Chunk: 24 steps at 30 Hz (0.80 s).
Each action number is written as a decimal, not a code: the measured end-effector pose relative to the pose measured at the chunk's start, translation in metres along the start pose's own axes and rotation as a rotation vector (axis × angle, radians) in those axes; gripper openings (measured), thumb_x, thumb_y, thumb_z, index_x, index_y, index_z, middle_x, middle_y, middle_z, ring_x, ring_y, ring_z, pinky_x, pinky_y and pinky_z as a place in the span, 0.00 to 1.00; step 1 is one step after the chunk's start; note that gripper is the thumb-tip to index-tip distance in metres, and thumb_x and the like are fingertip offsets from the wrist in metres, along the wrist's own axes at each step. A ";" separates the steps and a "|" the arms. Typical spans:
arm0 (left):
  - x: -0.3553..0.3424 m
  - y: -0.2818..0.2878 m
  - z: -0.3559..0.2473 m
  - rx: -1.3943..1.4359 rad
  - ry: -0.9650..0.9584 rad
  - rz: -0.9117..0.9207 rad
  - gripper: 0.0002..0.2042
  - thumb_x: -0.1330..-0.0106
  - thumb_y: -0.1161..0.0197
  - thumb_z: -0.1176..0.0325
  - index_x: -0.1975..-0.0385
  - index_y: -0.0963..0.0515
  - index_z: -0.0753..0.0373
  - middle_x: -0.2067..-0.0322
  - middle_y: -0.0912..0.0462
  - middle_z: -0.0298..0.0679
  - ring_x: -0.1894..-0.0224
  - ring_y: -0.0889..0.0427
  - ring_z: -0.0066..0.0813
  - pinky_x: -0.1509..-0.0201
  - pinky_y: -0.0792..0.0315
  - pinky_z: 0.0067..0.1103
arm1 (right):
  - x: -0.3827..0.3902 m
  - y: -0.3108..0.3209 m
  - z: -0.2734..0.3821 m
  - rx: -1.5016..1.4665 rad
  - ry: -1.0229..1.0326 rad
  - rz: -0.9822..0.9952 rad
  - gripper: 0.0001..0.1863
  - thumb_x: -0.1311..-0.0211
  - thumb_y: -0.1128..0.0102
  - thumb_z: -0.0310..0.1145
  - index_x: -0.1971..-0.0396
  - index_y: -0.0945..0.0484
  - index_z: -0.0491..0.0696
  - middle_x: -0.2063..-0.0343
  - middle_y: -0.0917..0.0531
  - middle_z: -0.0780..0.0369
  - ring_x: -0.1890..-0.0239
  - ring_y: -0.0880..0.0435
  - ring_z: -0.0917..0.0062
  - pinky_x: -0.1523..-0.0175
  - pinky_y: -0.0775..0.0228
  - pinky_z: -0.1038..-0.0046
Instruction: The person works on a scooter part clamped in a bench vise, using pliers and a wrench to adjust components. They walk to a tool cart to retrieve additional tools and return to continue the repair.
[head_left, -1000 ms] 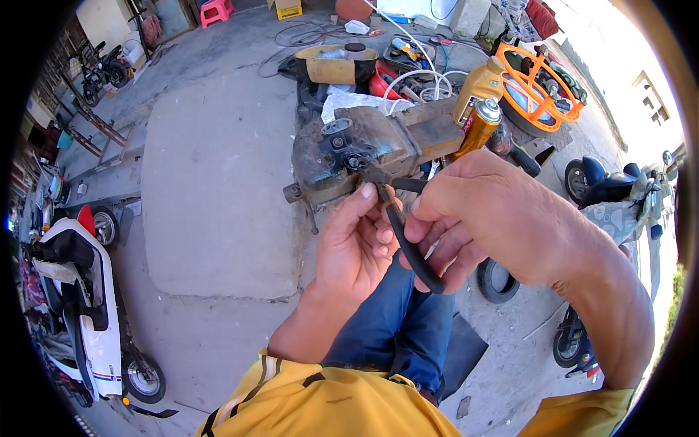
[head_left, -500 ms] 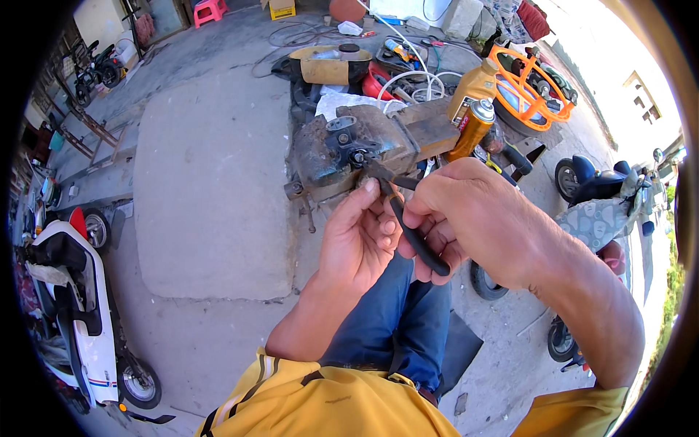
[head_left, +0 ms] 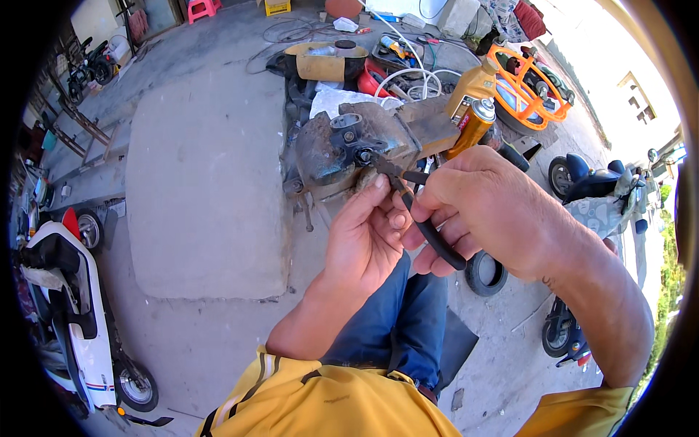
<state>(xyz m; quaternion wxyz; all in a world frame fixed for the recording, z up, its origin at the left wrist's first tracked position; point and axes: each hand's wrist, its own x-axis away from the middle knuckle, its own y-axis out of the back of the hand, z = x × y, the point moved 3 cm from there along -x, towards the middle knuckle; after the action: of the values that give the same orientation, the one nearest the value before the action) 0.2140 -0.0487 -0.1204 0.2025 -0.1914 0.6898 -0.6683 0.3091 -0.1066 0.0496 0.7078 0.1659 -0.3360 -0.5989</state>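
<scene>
A pair of pliers [head_left: 439,242] with black-sleeved handles is in my right hand [head_left: 502,207], whose fingers wrap about the handles. The jaws point up and left and meet a small metal part [head_left: 348,135] with a round opening and a bolt-like end, set in a worn bench vise [head_left: 314,154]. My left hand [head_left: 364,237] is closed, thumb and fingertips pinched at the pliers just below the jaws. What the jaw tips bite on is too small to make out.
Right of the vise stand a gold oil bottle [head_left: 472,91] and a spray can [head_left: 477,125]. Behind are a cut-open tub [head_left: 320,67], a red funnel [head_left: 373,76] and white hose. An orange wheeled frame [head_left: 528,91] lies far right. A white scooter [head_left: 91,346] stands at left.
My right hand and the pliers' handle ends have shifted a little to the right. The jaws stay at the metal part in the vise. My left hand keeps its pinch.
</scene>
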 end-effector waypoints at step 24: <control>0.003 -0.003 0.002 -0.019 0.012 -0.076 0.12 0.19 0.47 0.63 0.60 0.20 0.63 0.71 0.14 0.37 0.72 0.19 0.22 0.70 0.27 0.19 | -0.003 -0.001 -0.004 0.062 0.018 0.029 0.14 0.29 0.49 0.34 0.74 0.29 0.41 0.79 0.19 0.58 0.84 0.20 0.75 0.79 0.33 0.74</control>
<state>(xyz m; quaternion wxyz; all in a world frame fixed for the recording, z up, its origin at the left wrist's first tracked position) 0.2128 -0.0518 -0.1170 0.1710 -0.2154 0.6895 -0.6701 0.3112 -0.1046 0.0452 0.7139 0.1880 -0.3504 -0.5764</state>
